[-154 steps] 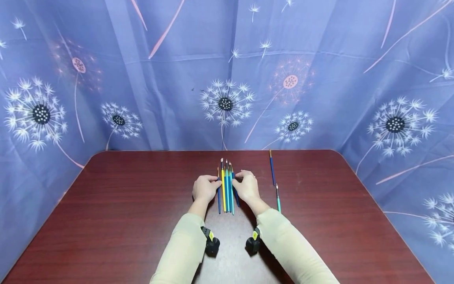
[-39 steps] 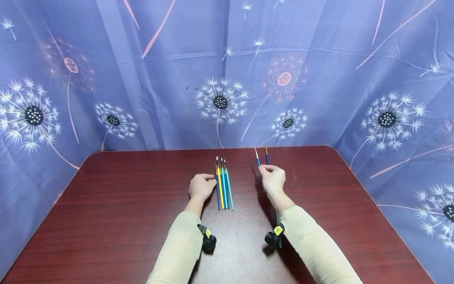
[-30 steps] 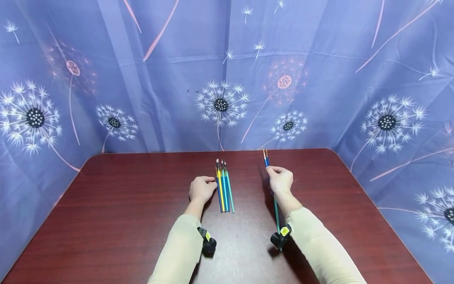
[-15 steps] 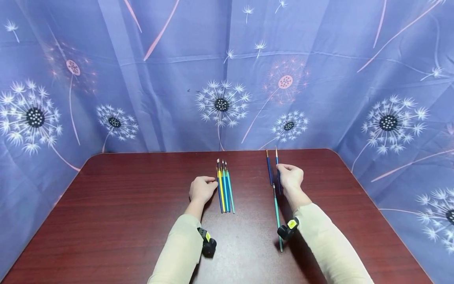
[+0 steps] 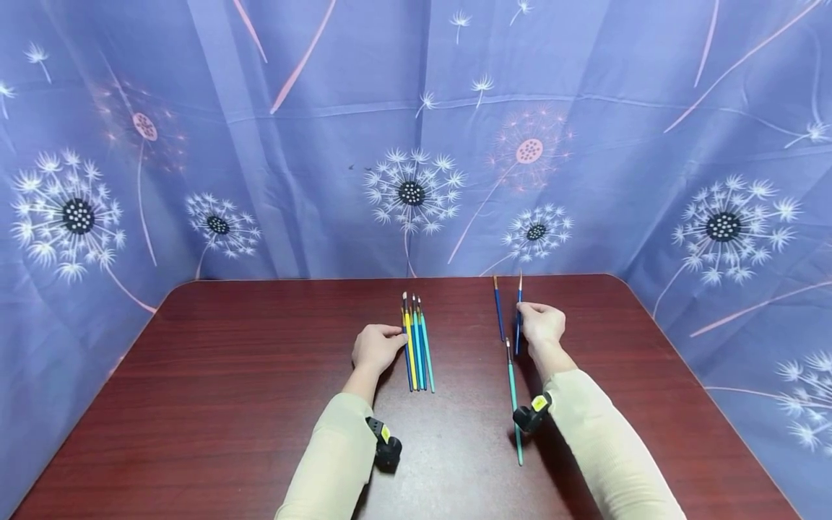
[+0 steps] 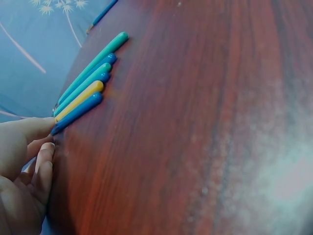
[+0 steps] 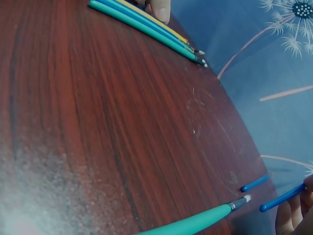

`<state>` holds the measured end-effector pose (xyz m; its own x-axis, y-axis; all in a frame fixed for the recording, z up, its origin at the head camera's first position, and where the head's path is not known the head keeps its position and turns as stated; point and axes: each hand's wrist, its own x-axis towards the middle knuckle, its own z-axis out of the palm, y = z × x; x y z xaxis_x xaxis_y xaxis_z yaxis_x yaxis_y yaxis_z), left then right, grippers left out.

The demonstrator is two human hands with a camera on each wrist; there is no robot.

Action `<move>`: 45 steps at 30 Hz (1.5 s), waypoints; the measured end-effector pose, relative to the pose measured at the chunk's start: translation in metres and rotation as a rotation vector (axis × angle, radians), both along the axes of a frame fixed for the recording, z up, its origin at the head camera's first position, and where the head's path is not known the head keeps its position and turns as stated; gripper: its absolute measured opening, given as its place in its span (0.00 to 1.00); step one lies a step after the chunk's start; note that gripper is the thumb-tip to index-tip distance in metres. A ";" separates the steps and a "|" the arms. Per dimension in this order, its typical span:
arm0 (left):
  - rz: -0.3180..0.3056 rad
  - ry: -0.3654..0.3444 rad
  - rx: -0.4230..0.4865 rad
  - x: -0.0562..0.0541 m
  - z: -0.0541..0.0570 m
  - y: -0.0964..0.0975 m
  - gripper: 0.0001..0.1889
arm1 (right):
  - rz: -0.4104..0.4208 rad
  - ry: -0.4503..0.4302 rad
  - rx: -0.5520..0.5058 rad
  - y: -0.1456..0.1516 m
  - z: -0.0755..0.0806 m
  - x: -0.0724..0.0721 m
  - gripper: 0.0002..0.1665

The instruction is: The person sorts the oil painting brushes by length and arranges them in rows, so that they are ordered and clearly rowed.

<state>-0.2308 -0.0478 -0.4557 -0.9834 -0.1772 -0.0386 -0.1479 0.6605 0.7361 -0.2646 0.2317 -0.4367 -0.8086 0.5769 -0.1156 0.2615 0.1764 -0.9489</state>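
Several paintbrushes lie side by side, bristles away from me: a yellow paintbrush [image 5: 411, 354] among blue and turquoise ones. My left hand [image 5: 379, 348] is at the group's left side, its thumb straight against the outermost blue paintbrush [image 6: 78, 113]. Farther right, my right hand [image 5: 544, 325] pinches a thin blue paintbrush [image 5: 518, 339] between thumb and fingers, bristle end pointing to the far edge. Left of that brush, another blue paintbrush [image 5: 498, 310] lies on the table. Nearer me lies a turquoise paintbrush [image 5: 513, 390] with a pale tip.
The dark red wood-grain table [image 5: 227, 404] ends at a far edge, where a blue curtain [image 5: 312, 180] with dandelion prints hangs. The right wrist camera [image 5: 531, 415] overlaps the turquoise brush's handle in the head view.
My right hand left the group's right side with a blue paintbrush and carried it right, past the two separate brushes. The left hand stays beside the group.
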 end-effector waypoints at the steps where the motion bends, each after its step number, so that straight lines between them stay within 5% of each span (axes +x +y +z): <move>1: -0.002 -0.005 0.000 0.000 0.001 0.000 0.13 | 0.002 -0.001 -0.001 0.001 -0.001 -0.001 0.17; 24: -0.009 0.006 -0.018 -0.001 -0.001 -0.005 0.13 | 0.156 -0.070 0.019 0.004 0.002 -0.034 0.18; 36: -0.011 -0.003 -0.013 0.001 -0.003 -0.002 0.13 | 0.217 -0.191 0.423 0.006 -0.005 -0.036 0.15; 45: -0.016 0.014 -0.008 0.001 0.000 0.001 0.12 | 0.248 -0.213 0.452 0.003 -0.006 -0.039 0.15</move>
<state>-0.2299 -0.0470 -0.4562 -0.9866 -0.1616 -0.0231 -0.1268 0.6689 0.7324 -0.3040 0.2344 -0.4423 -0.9123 0.4022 -0.0769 0.3382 0.6342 -0.6953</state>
